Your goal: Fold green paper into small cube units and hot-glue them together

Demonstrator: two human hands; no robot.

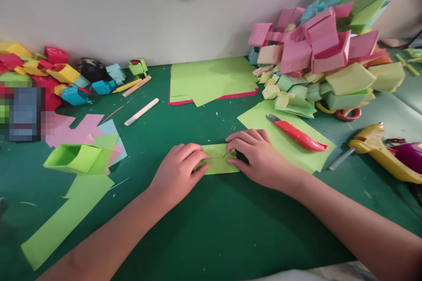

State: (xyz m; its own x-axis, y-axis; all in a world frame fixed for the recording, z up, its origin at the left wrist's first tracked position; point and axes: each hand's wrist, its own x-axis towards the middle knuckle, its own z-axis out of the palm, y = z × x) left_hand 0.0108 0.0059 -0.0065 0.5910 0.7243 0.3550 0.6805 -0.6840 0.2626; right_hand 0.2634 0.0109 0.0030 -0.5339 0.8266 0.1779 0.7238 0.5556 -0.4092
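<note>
Two bare hands work at the middle of the green bench (211,224), one at each end of a light green paper strip (216,165).

Grip, left hand (181,169): partly closed, fingers curled. The thumb and index fingertips rest at the left end of the strip with a narrow gap showing between them. Grip, right hand (255,151): partly closed, fingers arched over the right end. A dark gap shows between thumb and index finger; their tips are at the paper. Whether either grip pinches the strip firmly cannot be told.

Strip position: low over the bench, directly between the hands. Orientation: long axis crosswise, left to right, one end toward each hand. A crease line runs along the strip's length near its middle. Both ends are partly covered by the fingers.

Surrounding items, right side: a red-handled cutter (298,135) lies on light green sheets (314,162), its metal end directed to the far left and its handle end to the near right. Beyond it stands a pile of pastel folded-paper pieces (325,50). A yellow glue gun (379,151) lies farther right.

Far side: a stack of green sheets (211,79) overlies red paper (239,94).

Left side: an open green paper box (94,160) sits beside a long green offcut (66,224); a white marker (141,112) lies beyond the left hand.
</note>
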